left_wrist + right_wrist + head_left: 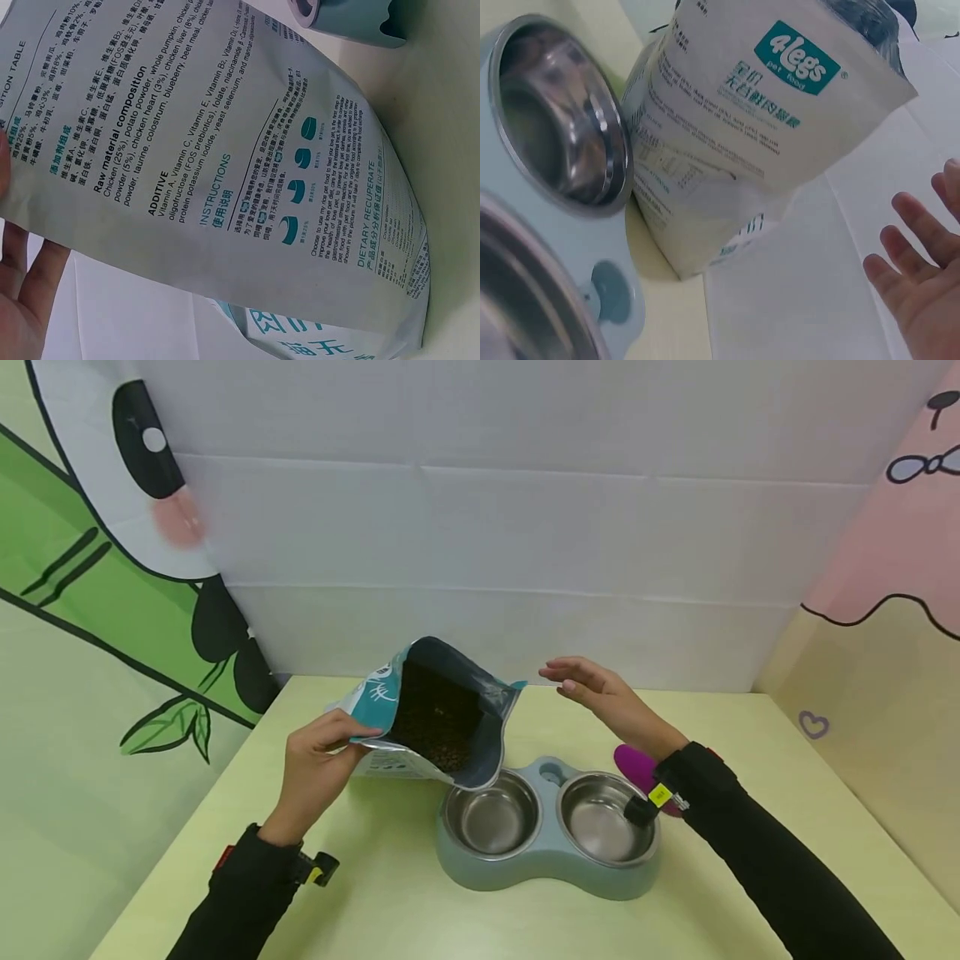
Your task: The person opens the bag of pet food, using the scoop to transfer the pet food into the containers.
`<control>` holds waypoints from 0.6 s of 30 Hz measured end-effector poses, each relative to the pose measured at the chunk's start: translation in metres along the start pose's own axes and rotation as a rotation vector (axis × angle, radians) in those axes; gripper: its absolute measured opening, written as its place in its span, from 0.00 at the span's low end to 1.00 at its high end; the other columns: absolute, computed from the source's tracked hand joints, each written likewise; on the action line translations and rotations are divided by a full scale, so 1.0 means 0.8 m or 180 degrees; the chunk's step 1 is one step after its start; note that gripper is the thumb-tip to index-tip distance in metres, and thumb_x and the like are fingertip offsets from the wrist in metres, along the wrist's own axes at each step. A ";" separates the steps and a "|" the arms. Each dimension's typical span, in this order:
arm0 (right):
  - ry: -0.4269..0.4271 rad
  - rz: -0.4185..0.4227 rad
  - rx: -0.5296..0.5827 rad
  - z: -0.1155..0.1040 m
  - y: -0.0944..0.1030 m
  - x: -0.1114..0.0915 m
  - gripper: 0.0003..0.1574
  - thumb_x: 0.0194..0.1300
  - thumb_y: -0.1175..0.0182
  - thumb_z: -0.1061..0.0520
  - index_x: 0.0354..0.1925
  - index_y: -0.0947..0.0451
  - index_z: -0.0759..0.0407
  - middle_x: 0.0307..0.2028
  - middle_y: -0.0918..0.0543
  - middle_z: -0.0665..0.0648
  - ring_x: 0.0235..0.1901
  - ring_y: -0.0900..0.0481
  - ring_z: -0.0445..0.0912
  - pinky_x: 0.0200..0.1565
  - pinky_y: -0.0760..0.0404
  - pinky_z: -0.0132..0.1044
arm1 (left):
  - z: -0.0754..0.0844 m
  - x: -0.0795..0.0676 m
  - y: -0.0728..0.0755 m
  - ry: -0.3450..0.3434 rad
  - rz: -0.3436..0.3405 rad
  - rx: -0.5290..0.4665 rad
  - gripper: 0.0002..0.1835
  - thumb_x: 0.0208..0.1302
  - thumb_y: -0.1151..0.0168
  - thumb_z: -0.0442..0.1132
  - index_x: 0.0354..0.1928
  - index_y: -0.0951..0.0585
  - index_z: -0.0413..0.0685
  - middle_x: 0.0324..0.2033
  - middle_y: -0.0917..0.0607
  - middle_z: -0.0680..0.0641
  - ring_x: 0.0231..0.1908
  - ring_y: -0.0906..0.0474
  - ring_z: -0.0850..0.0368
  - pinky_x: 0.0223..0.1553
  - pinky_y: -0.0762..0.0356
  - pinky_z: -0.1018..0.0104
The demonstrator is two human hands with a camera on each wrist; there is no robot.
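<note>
A makeshift booth, cartoon-printed sheets (127,597) walling a pale table (382,885)

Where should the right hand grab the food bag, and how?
Probably pinch the food bag at its mouth's right corner, coming from the right: it juts toward the free right hand, while the left hand holds the opposite side.

Desk (375,885): pale yellow, lower frame
Feeder (549,839): blue-grey, two steel bowls (491,822), lower centre
Purple object (636,767): partly hidden, right of centre
</note>
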State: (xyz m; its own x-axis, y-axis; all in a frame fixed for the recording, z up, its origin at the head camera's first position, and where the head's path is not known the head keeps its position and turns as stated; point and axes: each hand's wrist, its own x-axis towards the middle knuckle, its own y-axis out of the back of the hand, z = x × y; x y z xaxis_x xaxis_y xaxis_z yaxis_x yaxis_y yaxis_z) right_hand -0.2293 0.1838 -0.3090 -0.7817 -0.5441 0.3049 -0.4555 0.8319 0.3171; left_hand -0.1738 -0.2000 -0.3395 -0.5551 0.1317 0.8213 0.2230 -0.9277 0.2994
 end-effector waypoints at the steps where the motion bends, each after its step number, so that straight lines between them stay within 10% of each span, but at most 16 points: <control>1: -0.0039 0.0021 -0.0040 -0.001 0.003 -0.004 0.27 0.74 0.53 0.56 0.67 0.40 0.63 0.65 0.32 0.60 0.66 0.38 0.51 0.65 0.39 0.41 | 0.000 0.000 0.000 0.0016 -0.0006 0.0007 0.15 0.45 0.39 0.11 0.30 0.14 0.34 0.28 0.16 0.45 0.32 0.26 0.65 0.34 0.28 0.81; 18: -0.0273 0.0306 -0.0439 0.010 0.043 -0.056 0.25 0.75 0.54 0.56 0.66 0.39 0.61 0.63 0.32 0.62 0.63 0.34 0.47 0.59 0.33 0.29 | -0.004 -0.006 -0.004 0.0082 0.0050 -0.0044 0.13 0.46 0.38 0.12 0.30 0.15 0.33 0.28 0.17 0.46 0.32 0.25 0.66 0.37 0.25 0.81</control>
State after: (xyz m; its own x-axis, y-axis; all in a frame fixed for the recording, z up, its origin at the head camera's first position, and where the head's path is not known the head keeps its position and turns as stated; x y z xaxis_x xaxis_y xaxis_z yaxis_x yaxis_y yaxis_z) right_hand -0.2135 0.2378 -0.3187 -0.8549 -0.4466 0.2640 -0.3187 0.8536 0.4121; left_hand -0.1746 -0.1985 -0.3462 -0.5720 0.1083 0.8131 0.2208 -0.9343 0.2798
